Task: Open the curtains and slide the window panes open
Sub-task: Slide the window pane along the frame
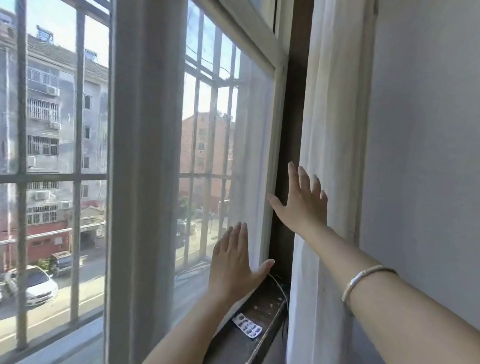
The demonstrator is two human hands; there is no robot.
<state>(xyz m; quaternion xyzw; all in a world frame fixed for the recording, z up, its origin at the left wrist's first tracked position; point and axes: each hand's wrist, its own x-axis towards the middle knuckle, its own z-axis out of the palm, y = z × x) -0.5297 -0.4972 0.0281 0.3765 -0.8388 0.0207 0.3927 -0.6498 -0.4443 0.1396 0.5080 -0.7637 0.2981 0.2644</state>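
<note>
The curtain [332,117] runs off the top and bottom edges. Below the left hand's fingers [237,235], the blister pack [247,326] shows pills too small to identify.

Single head-worn view, wide-angle, held close to the window pane [224,141] and facing forward, turned toward its right end. Both forearms enter from the bottom edge. Dark sill [255,323] runs low centre; wall [431,165] fills the right.

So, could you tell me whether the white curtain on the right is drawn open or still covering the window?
Open: the sheer white curtain hangs bunched against the wall, clear of the white-framed sliding pane.
</note>
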